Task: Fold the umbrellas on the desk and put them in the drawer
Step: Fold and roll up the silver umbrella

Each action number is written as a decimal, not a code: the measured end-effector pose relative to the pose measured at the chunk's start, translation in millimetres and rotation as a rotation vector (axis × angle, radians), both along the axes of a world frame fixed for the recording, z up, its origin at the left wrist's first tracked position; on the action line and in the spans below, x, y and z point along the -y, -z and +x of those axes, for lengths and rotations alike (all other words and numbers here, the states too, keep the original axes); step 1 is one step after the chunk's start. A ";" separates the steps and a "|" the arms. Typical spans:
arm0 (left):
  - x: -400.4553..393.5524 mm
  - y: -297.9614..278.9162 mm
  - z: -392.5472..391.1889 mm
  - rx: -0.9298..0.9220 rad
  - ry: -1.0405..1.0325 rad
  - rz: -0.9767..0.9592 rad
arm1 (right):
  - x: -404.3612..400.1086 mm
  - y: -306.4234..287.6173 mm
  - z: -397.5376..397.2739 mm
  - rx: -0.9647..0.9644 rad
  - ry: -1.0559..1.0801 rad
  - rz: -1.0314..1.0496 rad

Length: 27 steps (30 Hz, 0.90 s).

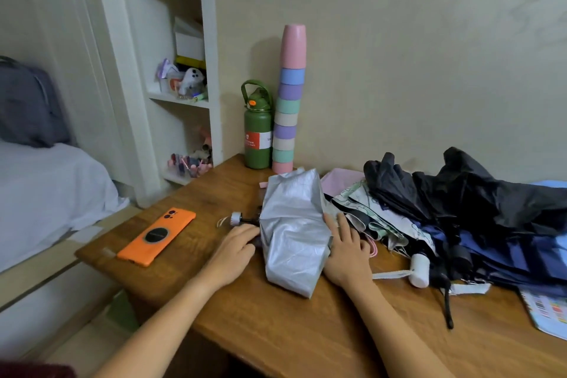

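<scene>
A silver umbrella (294,230) lies collapsed on the wooden desk (276,331), its canopy loose and its silver handle (235,219) pointing left. My left hand (236,250) rests at the canopy's left edge by the shaft, fingertips tucked under the fabric. Against the canopy's right edge my right hand (348,250) presses with straight fingers. To the right lies a heap of unfolded umbrellas: a black one (478,193), a navy one (506,254) and a patterned white one (377,215) with a white handle (418,270). No drawer is in view.
An orange phone (159,238) lies at the desk's left end. A green bottle (257,132) and a tall stack of pastel cups (288,107) stand at the back against the wall. A colourful booklet (549,313) lies at the right edge. A white shelf unit (181,70) and a bed (46,193) are on the left.
</scene>
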<state>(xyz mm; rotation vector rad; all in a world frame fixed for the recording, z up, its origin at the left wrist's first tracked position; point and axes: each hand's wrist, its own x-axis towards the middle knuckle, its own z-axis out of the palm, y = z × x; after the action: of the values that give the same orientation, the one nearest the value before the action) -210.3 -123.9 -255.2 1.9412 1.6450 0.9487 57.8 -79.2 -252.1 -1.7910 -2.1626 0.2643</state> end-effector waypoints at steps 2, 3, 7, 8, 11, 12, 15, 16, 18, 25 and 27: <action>-0.7 0.0 -0.3 -0.085 -0.012 -0.042 | -2.0 0.6 -2.8 -0.037 -0.019 0.044; -3.5 1.9 -0.1 -0.158 -0.024 -0.042 | -1.6 1.3 -3.6 -0.056 -0.044 0.106; -24.7 5.9 1.2 -0.310 -0.128 -0.091 | 1.8 5.2 -3.1 -0.082 -0.217 0.343; -29.8 5.3 2.5 -0.330 -0.135 -0.104 | 3.4 4.7 -4.0 -0.071 -0.265 0.372; -45.5 5.7 8.1 -0.415 -0.144 -0.104 | 9.9 -0.4 -10.8 -0.085 -0.357 0.466; -50.5 5.5 10.5 -0.462 -0.155 -0.098 | 11.4 -1.3 -13.4 -0.085 -0.377 0.502; -66.4 4.3 16.0 -0.571 -0.195 -0.123 | 14.2 -0.5 -19.9 -0.034 -0.407 0.547; -70.9 2.3 17.3 -0.596 -0.217 -0.149 | 13.8 1.4 -20.9 -0.021 -0.404 0.546; -77.5 -1.1 19.4 -0.626 -0.258 -0.191 | 11.5 6.6 -21.3 0.010 -0.365 0.550; -54.1 -4.5 6.3 -0.049 -0.213 0.106 | 11.5 2.5 -16.5 -0.026 -0.259 0.647; -44.0 -3.1 -3.1 0.136 -0.248 0.190 | 13.0 -0.7 -21.3 -0.044 -0.264 0.631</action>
<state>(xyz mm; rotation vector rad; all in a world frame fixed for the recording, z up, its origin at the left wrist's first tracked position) -213.5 -79.9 -252.0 1.7692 1.7996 1.3454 36.5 -92.2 -251.4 -1.1428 -2.1233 -0.2926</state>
